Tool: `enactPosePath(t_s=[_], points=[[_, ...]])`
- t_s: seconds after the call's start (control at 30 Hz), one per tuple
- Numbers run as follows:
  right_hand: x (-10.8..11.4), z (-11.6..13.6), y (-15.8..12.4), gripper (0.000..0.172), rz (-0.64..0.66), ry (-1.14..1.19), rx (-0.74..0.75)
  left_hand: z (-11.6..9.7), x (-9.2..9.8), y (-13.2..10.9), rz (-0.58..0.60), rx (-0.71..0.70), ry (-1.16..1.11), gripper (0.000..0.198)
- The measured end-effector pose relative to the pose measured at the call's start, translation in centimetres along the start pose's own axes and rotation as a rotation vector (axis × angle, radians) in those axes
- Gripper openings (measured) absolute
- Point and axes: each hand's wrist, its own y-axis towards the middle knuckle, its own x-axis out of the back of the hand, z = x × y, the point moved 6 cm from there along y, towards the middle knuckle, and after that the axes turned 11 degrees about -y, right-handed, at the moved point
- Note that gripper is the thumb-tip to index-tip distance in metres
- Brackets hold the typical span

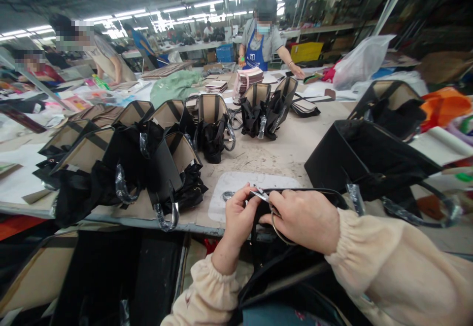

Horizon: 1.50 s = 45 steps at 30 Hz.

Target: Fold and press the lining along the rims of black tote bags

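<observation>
My right hand (306, 217) is closed around a pair of scissors (261, 196), whose metal blades point left and whose ring handle hangs below the fingers. Close by the blade tips, my left hand (238, 215) pinches the edge of a black bag (284, 276). Any thread between those fingertips is too small to make out. The bag rests in front of me at the table's near edge, its upper part partly covered by my hands. Just beyond them a white mat (236, 183) lies on the table.
Several black bags with beige insides stand on the left of the table (254, 161). A large black bag (332, 153) stands right, its handles plastic-wrapped. More bag parts (103, 271) sit below the table edge. A co-worker in a blue apron (256, 52) stands across.
</observation>
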Motion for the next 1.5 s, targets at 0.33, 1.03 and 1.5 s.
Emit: enactPosePath(t_s=[0.33, 1.03, 1.5], points=[[-0.18, -0.12, 0.0, 0.031, -0.003, -0.009, 0.009, -0.06, -0.31, 0.09, 0.03, 0.002, -0.006, 0.009], [-0.27, 0.06, 0.17, 0.03, 0.008, 0.004, -0.017, 0.08, -0.05, 0.0, 0.027, -0.008, 0.012, 0.009], [-0.35, 0.04, 0.03, 0.031, 0.002, 0.025, -0.044, -0.01, -0.01, -0.09, 0.028, -0.021, 0.022, 0.008]])
